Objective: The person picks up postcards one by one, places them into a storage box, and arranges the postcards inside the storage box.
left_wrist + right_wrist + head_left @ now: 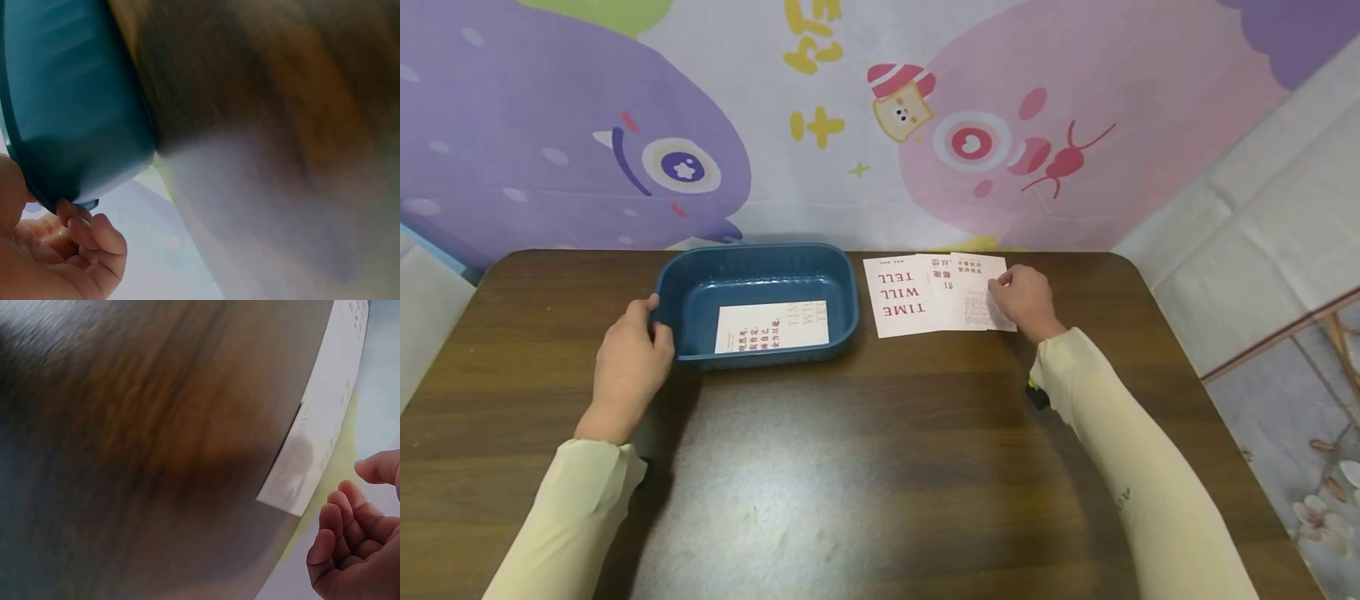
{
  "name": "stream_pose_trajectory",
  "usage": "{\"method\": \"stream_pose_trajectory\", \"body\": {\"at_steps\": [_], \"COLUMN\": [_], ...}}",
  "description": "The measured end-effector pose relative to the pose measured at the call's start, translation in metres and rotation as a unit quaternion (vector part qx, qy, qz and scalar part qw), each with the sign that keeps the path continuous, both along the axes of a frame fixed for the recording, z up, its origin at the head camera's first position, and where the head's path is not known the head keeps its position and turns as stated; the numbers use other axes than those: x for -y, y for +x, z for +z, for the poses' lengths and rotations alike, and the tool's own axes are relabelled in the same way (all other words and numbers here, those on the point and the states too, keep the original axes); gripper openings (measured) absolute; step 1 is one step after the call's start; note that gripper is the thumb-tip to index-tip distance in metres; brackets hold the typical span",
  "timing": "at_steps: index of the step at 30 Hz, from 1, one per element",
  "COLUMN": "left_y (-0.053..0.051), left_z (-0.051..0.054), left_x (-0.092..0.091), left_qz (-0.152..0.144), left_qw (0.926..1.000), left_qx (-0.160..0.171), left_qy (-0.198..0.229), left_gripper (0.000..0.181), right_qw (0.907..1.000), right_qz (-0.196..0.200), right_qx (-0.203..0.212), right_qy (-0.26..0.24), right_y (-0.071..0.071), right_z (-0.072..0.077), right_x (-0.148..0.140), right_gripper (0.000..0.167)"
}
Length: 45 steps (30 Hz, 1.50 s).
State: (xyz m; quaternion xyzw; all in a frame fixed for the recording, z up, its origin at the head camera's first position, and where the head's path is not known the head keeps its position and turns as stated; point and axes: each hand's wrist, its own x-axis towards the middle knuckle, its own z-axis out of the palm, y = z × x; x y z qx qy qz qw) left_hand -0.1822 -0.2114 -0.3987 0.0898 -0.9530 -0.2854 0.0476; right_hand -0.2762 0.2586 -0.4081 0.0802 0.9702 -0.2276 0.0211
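Note:
My left hand (632,367) grips the rim of a blue plastic tray (752,360) at its left end; the left wrist view has the fingers (78,219) curled at the corner of the tray (81,94). Inside the tray lies a white printed card (760,329). To its right, several overlapping printed cards (902,308) lie fanned on the table. My right hand (1028,302) hovers at their right end, and in the right wrist view the loosely bent hand (359,544) is apart from the card strip (294,469), holding nothing.
The brown wooden table (820,467) extends in front of the tray and cards. A cartoon-printed cloth (820,183) hangs behind its back edge. At the right stands a pale covered panel (1247,225), with floral fabric (1292,433) below.

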Motion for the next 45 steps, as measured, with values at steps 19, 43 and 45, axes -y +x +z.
{"method": "stream_pose_trajectory", "body": {"at_steps": [19, 43, 45], "left_y": [0.000, 0.000, -0.001], "left_z": [0.001, 0.000, -0.001], "left_x": [-0.001, 0.000, 0.000], "left_qz": [0.001, -0.002, -0.003], "left_qw": [1.0000, 1.0000, 1.0000], "left_qx": [0.002, -0.002, -0.008], "left_qy": [0.000, 0.003, 0.003], "left_gripper": [0.047, 0.047, 0.047], "right_qw": [0.9973, 0.9935, 0.9937], "right_qz": [-0.044, -0.070, -0.070], "right_qx": [0.058, 0.089, 0.087], "right_qy": [-0.010, 0.004, 0.000], "right_y": [0.004, 0.002, 0.002], "right_z": [-0.010, -0.005, -0.005], "right_x": [-0.011, 0.000, 0.000], "right_gripper": [0.035, 0.041, 0.040]}}
